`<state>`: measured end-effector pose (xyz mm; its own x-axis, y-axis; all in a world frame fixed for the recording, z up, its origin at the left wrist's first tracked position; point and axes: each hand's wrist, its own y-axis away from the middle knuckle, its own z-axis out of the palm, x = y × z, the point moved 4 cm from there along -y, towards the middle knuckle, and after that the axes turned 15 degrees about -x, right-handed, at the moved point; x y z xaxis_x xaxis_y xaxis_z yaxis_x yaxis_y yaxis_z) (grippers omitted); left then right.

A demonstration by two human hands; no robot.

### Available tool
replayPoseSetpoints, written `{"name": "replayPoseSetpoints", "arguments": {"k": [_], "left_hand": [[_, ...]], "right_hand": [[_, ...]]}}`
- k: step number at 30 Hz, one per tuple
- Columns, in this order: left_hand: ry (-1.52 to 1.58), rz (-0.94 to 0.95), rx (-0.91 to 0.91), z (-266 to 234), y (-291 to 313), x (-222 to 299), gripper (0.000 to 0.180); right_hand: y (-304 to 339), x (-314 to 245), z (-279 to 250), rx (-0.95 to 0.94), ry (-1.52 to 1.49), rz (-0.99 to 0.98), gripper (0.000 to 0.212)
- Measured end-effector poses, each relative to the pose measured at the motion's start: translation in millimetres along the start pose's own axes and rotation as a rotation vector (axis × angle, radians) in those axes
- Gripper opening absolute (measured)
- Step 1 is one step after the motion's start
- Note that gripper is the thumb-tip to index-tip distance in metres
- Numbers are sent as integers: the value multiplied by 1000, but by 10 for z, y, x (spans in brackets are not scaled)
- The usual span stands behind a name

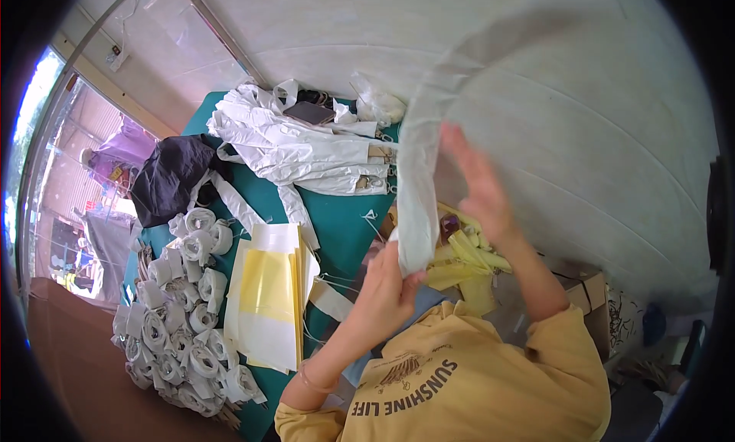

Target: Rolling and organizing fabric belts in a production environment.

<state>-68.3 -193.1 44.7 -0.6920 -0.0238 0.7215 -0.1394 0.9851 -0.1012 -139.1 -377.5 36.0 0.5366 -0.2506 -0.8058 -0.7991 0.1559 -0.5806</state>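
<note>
My left hand (387,289) is closed around the lower end of a wide white fabric strip (418,197), thumb at its edge. From there the strip rises upright and bends over to the right in a motion-blurred arc. Beside the strip, my right hand (482,189) is raised with its fingers stretched out, blurred by movement and holding nothing that I can see. To the left of my left hand, a stack of white and yellow sheets (268,289) lies on the green table (337,220).
Many small white rolls (184,327) are heaped on the table's left side, near a black bag (172,178). White cloth pieces (306,151) and a dark flat object (309,112) lie farther back. Yellow strips (467,266) and a cardboard box (588,296) sit on the right.
</note>
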Motion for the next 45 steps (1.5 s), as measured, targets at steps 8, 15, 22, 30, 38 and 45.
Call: {"name": "replayPoseSetpoints", "arguments": {"k": [8, 15, 22, 30, 38, 45], "left_hand": [[607, -162, -436, -312, 34, 473, 52], [1122, -239, 12, -414, -1, 263, 45], [801, -25, 374, -490, -168, -53, 39], [379, 240, 170, -479, -164, -114, 54], [-168, 176, 218, -142, -80, -97, 54], [-247, 163, 342, -107, 36, -104, 56]], "right_hand": [[-27, -283, 21, -87, 989, -18, 33], [205, -115, 429, 50, 494, 342, 25], [427, -124, 865, -49, -326, 519, 27], [151, -434, 597, -46, -644, 409, 24], [-46, -283, 521, 98, 365, 145, 11], [-131, -163, 767, 240, -108, 365, 20]]}}
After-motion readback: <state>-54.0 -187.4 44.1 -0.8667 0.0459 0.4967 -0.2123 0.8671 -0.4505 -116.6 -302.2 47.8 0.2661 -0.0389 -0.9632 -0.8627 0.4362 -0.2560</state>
